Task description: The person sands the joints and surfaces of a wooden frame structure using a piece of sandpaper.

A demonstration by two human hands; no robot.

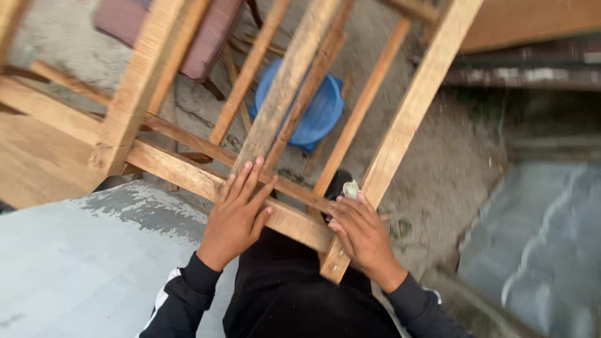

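Observation:
A bare wooden frame of slats and rails lies tilted across my lap. My left hand rests flat, fingers spread, on the lower cross rail where a rough slat meets it. My right hand presses a small pale wad, cloth or paper, against the foot of the right-hand upright, fingers curled over it. Both sleeves are dark with white stripes.
A blue plastic basin sits on the sandy ground behind the frame. A reddish cushioned chair stands at the top left. A grey concrete slab lies at the lower left, corrugated sheeting at the right.

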